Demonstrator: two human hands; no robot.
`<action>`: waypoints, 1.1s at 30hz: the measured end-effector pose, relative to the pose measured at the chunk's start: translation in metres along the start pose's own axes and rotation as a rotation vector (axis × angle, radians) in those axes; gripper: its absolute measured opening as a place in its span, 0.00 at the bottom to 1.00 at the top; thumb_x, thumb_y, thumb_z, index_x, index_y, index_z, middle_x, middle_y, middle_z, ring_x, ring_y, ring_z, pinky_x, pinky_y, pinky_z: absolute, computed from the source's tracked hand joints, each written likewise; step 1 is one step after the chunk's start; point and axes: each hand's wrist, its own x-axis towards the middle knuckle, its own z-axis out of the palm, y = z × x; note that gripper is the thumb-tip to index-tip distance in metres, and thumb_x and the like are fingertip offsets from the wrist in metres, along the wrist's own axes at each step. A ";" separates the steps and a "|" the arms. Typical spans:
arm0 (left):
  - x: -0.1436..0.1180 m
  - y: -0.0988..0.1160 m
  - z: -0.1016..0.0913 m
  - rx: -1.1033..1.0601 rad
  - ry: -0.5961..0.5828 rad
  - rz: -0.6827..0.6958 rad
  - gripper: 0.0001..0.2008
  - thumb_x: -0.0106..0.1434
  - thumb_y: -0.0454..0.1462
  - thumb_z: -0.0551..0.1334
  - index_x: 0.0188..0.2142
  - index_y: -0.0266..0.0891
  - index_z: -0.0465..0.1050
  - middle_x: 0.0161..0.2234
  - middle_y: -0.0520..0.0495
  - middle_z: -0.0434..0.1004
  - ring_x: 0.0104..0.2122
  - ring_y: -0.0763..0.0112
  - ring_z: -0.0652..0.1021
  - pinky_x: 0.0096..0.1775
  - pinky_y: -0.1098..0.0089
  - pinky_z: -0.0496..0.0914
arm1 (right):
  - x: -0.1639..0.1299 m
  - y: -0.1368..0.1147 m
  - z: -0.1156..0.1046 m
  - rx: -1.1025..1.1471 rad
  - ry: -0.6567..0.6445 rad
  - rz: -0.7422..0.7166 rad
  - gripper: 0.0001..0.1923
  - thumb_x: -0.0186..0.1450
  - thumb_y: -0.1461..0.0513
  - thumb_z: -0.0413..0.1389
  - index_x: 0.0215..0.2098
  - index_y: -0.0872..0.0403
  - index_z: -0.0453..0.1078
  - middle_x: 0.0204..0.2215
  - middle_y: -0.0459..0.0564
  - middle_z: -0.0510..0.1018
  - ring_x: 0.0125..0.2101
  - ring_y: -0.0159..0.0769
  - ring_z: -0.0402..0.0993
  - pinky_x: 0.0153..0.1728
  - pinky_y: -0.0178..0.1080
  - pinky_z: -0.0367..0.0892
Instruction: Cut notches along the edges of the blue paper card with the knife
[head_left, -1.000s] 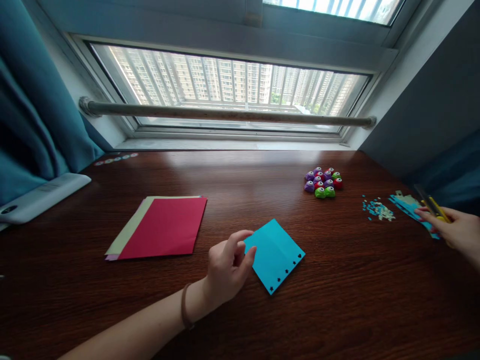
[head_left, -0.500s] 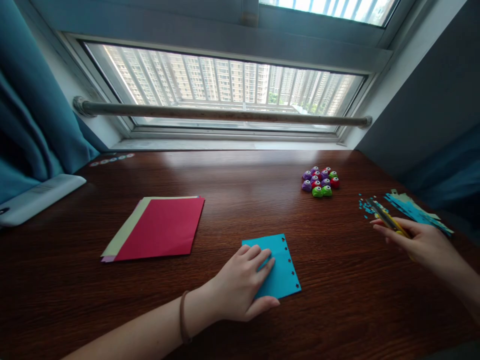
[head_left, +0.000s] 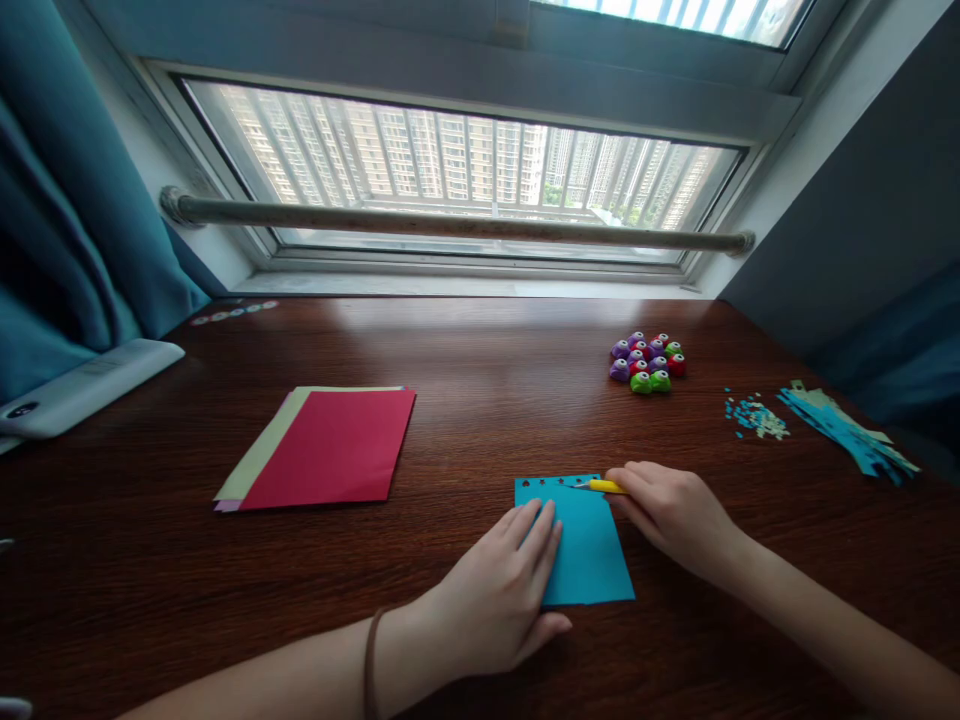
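Left hand (head_left: 504, 590) flat, fingers spread, pinning blue paper (head_left: 585, 545) near desk (head_left: 480, 340) front. Right hand (head_left: 671, 512) clamped on yellow cutter (head_left: 604, 486) at paper's punched far edge; bare wood around.

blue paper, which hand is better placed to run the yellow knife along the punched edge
Right. The right hand already grips the yellow knife with its tip at the punched far edge of the blue paper. The left hand lies flat on the sheet, pinning it, so it probably should stay there.

One blue sheet (head_left: 585, 545), one yellow knife (head_left: 604, 487), two hands (stacked papers (head_left: 322, 447) uncountable).
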 end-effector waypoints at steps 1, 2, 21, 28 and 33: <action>0.000 0.001 0.000 0.010 0.002 -0.004 0.32 0.66 0.49 0.46 0.58 0.24 0.56 0.58 0.28 0.56 0.57 0.46 0.60 0.55 0.53 0.58 | 0.008 -0.005 0.004 -0.041 -0.029 -0.026 0.11 0.69 0.61 0.45 0.36 0.55 0.68 0.31 0.52 0.74 0.33 0.38 0.71 0.32 0.36 0.62; 0.000 0.001 0.001 0.021 0.005 -0.008 0.30 0.67 0.47 0.46 0.58 0.24 0.57 0.58 0.29 0.56 0.57 0.47 0.60 0.55 0.53 0.57 | 0.015 -0.009 0.008 -0.072 -0.054 -0.045 0.11 0.69 0.61 0.46 0.33 0.55 0.67 0.29 0.51 0.74 0.31 0.37 0.71 0.30 0.35 0.61; 0.002 0.002 -0.004 0.014 -0.001 -0.033 0.25 0.67 0.41 0.44 0.59 0.27 0.56 0.58 0.32 0.58 0.57 0.46 0.61 0.56 0.48 0.55 | 0.046 -0.021 0.018 -0.216 -0.143 -0.118 0.06 0.66 0.64 0.51 0.30 0.55 0.66 0.27 0.48 0.74 0.28 0.38 0.71 0.24 0.37 0.53; 0.002 0.002 -0.014 0.036 -0.020 -0.115 0.25 0.67 0.44 0.45 0.59 0.34 0.56 0.59 0.37 0.57 0.55 0.42 0.62 0.54 0.47 0.57 | 0.045 -0.018 0.022 -0.216 -0.133 -0.139 0.06 0.65 0.64 0.52 0.30 0.54 0.65 0.27 0.47 0.74 0.29 0.38 0.70 0.26 0.38 0.54; 0.002 0.004 -0.016 0.037 -0.055 -0.122 0.25 0.68 0.44 0.42 0.60 0.35 0.54 0.59 0.37 0.55 0.55 0.40 0.61 0.52 0.46 0.58 | 0.046 -0.015 0.022 -0.201 -0.162 -0.142 0.06 0.66 0.65 0.50 0.30 0.54 0.65 0.28 0.46 0.74 0.29 0.37 0.70 0.27 0.38 0.55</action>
